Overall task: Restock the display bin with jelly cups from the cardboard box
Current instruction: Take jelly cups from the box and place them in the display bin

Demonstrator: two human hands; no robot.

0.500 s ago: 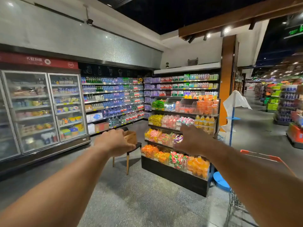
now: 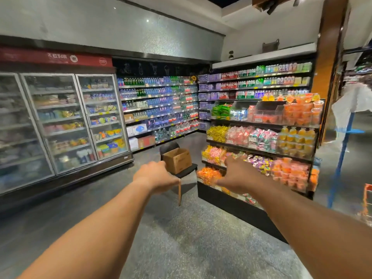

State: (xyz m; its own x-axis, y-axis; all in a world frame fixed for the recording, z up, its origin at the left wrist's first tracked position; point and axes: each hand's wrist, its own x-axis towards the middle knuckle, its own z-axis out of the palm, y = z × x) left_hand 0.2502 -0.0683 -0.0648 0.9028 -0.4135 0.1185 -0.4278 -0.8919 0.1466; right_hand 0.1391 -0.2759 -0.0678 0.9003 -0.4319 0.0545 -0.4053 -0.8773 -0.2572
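Cardboard box [image 2: 177, 160]: open-topped, on a dark chair [image 2: 186, 171] just left of the display shelving [image 2: 237, 206]. Jelly cups [image 2: 289, 174]: orange, stacked in the display bin [image 2: 290, 183] at the shelving's right end, lower tier. Left hand [image 2: 156, 175]: outstretched toward the box, fingers loosely bent, holding nothing. Right hand [image 2: 236, 175]: outstretched before the candy tiers, fingers extended, holding nothing. Glass-door coolers [image 2: 66, 121]: along the left wall.

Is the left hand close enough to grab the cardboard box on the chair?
Probably not yet. The left hand is open and seems short of the cardboard box on the chair; nothing blocks the way.
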